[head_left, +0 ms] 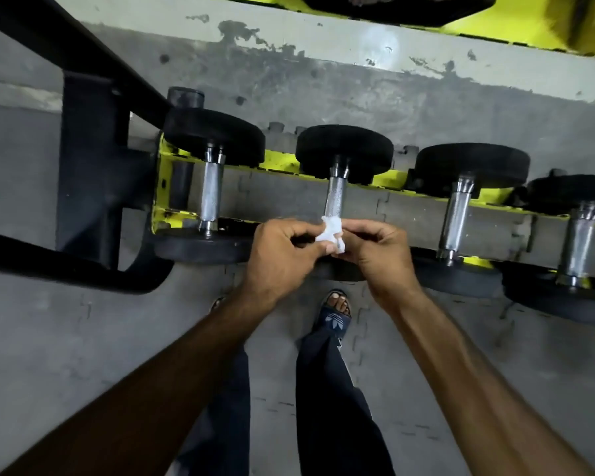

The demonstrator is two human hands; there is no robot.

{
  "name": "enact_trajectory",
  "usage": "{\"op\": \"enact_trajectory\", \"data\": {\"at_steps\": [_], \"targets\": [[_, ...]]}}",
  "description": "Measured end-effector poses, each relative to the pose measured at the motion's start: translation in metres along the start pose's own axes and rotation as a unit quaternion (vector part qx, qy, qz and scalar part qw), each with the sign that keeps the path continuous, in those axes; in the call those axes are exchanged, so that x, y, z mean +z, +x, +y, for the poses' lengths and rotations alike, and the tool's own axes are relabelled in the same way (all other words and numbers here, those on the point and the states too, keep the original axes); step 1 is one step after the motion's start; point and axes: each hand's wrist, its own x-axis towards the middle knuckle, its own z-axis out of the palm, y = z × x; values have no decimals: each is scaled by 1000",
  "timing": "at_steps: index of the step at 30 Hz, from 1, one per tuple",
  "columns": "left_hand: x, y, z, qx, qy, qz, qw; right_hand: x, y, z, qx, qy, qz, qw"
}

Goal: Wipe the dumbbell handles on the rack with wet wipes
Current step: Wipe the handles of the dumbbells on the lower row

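1. Standing at the rack (277,159), the person faces a row of four dumbbells laid across its yellow rails, each handle running from 12 to 6 o'clock.
2. Left grip (282,249): fingers curled inward, thumb and fingertips pinching the wet wipe (330,233) from its 9 o'clock side.
3. Right grip (375,255): fingers likewise curled, pinching the same wipe from its 3 o'clock side. The two grips meet around it, knuckles nearly touching.
4. The wet wipe is white and bunched into a small wad. It sits at the 6 o'clock end of the second handle (335,197), counted from 9 o'clock. In view it overlaps that end of the bar; actual contact cannot be confirmed.
5. The first handle (212,192) lies at 10 o'clock of the grips. The third handle (455,214) and fourth handle (577,242) lie toward 3 o'clock, apart from both grips. All four are knurled bright metal.
6. Black discs cap each bar. The near disc of the second dumbbell is largely hidden beneath the grips.
7. A black frame (90,166) joins the rack at 9 o'clock.
8. The floor (83,355) is grey interlocking matting. A sandalled foot (335,312) and dark trousers (334,389) show at 6 o'clock of the grips.
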Motion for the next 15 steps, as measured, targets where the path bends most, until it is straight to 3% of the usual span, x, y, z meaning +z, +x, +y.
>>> {"op": "enact_trajectory", "data": {"at_steps": [5, 9, 15], "targets": [[7, 4, 0, -32, -16, 29, 999, -14, 5, -10, -18, -68, -132, 989], [12, -2, -8, -63, -31, -21, 997, -14, 9, -10, -84, -126, -98, 984], [6, -5, -10, -54, -59, 8, 997, -9, 7, -2, -105, -130, -107, 980]]}}
